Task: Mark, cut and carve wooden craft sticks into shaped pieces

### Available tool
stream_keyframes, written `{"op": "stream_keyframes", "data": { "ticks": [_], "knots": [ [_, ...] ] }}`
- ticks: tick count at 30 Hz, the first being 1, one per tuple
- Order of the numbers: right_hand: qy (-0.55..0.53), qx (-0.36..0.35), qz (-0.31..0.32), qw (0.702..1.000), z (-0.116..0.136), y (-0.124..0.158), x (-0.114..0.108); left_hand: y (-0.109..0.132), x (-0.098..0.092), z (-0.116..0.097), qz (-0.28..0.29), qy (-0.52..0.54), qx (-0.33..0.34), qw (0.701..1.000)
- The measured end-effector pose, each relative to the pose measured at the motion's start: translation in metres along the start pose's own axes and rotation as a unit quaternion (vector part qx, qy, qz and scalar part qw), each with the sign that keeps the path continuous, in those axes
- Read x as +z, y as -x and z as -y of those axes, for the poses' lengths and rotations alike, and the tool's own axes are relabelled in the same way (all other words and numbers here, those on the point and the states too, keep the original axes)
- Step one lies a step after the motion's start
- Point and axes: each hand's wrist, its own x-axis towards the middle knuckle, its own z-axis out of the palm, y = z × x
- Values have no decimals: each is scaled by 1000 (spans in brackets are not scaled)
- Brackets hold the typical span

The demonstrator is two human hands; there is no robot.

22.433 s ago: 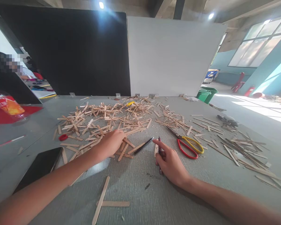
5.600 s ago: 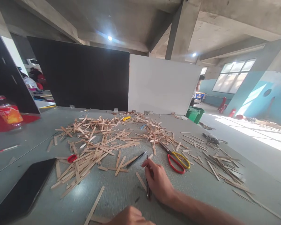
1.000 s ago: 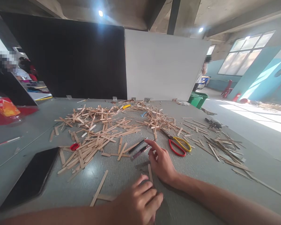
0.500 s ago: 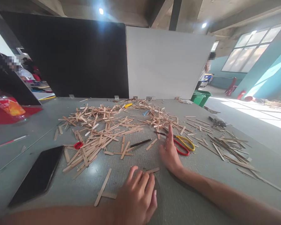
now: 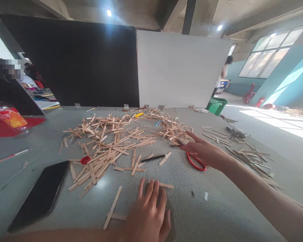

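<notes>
My left hand (image 5: 151, 210) lies on the grey table with its fingers spread, open. Its fingertips are at the end of a wooden craft stick (image 5: 167, 186), seemingly touching it. Two more sticks cross by its left side, one being a pale stick (image 5: 112, 207). Over the scissors (image 5: 197, 163) is my right hand (image 5: 200, 148), fingers stretched toward the heap of craft sticks (image 5: 175, 129). It hides the yellow handle; the red handle and part of the dark blades show. Whether it touches the scissors I cannot tell. A black pen-like tool (image 5: 154, 158) lies between the hands and the heap.
A black phone (image 5: 40, 195) and a red ring-shaped piece (image 5: 85, 160) lie at the left. A drink bottle (image 5: 8, 116) stands further left. Dark thin strips (image 5: 249, 159) lie at the right. Black and white panels (image 5: 176, 67) stand behind the table.
My right hand has moved from beside the scissors to above them, tipping from upright to flatter. My left hand's curled fingers have straightened out on the table.
</notes>
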Motion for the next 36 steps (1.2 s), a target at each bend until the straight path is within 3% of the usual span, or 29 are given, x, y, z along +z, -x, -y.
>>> {"op": "stream_keyframes", "data": {
  "ticks": [3,5,7,9,11,19,26,32,36],
  "knots": [
    [2,-28,138,990,17,14,8,-1,-3,6,-6,1,18,1000],
    [51,-118,193,973,25,25,20,-1,-2,7,-10,16,22,1000],
    [150,-229,207,939,27,32,31,-1,1,7,-7,31,27,999],
    [242,-295,202,902,25,35,39,-1,5,6,1,45,30,999],
    [294,-309,197,883,21,35,43,-2,9,5,5,53,29,998],
    [361,-301,217,856,20,40,46,-3,11,5,7,54,3,999],
    [406,-223,198,863,14,35,38,1,16,6,19,39,-29,999],
    [347,-144,164,912,19,33,37,-6,9,15,69,15,-52,996],
    [244,-123,172,946,29,35,34,-6,8,18,58,-23,-40,997]
  ]
}}
